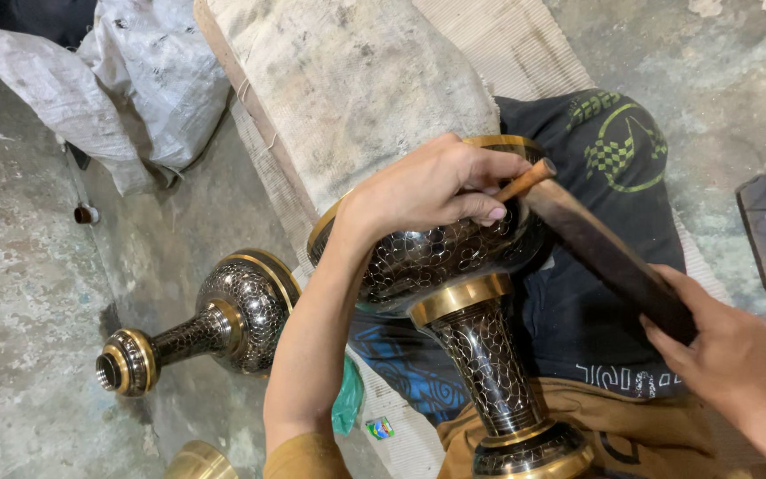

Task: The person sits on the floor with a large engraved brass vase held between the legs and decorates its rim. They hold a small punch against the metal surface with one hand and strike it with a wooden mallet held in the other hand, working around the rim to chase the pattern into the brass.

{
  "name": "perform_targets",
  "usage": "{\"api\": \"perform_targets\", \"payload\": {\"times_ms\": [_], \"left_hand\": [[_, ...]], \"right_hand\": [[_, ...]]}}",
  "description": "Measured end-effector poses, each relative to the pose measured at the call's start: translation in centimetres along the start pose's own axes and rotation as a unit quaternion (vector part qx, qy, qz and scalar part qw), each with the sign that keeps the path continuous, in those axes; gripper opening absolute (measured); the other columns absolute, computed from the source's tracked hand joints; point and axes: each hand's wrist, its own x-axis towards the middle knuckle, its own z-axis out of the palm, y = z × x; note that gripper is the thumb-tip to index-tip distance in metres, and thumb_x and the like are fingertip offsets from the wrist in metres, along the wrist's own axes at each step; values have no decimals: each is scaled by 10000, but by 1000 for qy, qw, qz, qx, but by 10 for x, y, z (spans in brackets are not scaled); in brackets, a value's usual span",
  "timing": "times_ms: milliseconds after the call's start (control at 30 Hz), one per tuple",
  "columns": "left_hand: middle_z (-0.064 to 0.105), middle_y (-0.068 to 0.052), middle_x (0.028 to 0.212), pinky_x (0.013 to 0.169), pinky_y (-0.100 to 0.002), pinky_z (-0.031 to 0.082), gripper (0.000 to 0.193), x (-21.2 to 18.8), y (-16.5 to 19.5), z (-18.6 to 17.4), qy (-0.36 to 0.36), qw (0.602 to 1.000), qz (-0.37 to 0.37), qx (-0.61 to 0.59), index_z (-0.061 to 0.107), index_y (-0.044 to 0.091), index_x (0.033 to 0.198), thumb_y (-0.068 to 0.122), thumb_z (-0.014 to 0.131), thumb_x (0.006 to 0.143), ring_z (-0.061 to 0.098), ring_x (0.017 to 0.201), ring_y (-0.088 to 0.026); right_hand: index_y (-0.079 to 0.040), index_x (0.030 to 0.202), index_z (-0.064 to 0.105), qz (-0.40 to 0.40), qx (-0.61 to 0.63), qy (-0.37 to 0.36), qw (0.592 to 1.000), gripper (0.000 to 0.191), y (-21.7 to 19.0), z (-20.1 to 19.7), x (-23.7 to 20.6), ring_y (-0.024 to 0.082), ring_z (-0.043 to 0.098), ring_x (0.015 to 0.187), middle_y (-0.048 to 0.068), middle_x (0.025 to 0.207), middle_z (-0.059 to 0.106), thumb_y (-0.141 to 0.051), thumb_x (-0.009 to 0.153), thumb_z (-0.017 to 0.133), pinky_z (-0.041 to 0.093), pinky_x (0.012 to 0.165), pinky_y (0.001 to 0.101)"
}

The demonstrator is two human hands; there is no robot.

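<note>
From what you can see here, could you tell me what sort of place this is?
Probably a small metal-craft workshop worked at floor level. The left hand steadies an engraved black-and-brass vase while the right hand holds a dark flat tool; a second vase lies on the rough concrete floor.

Mustard-yellow sleeve (305, 457), bare forearms
</note>
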Motion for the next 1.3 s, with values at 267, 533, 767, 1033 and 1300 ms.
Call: {"api": "perform_targets", "payload": {"times_ms": [267,533,767,1033,1300], "left_hand": [[763,-43,767,637,-383,558,441,8,9,7,-20,997,-73,19,674,153,1281,228,763,856,754,682,-197],[756,-65,828,702,-414,551,372,-6,12,14,56,996,-53,53,686,109,1223,216,786,882,735,743,-269],[735,-113,846,679,-376,553,405,-26,25,19,189,980,-60,20,644,59,1270,169,786,907,731,755,-298],[662,-113,729,600,-286,496,386,-37,34,44,320,939,-122,19,659,51,1246,114,814,899,595,592,-195],[614,-48,662,577,-205,476,392,-41,29,81,489,846,-207,-50,620,-34,1252,44,820,924,521,629,-17]], "right_hand": [[-34,1394,599,-34,155,119,980,566,-2,-5,-1,236,726,637,162,916,757,-208,890,789,577,632,358],[-21,1394,592,-69,148,118,979,558,-20,-35,6,253,725,650,182,942,760,-114,876,773,575,585,352],[13,1400,596,-149,165,120,968,570,0,-41,32,209,693,756,155,952,709,15,849,747,548,700,336],[-8,1412,511,-162,218,18,962,578,38,-49,77,239,617,696,120,896,591,145,861,595,506,578,366],[-40,1391,564,-258,78,94,958,746,5,-62,77,303,685,859,171,993,682,144,678,682,532,744,372]]}}
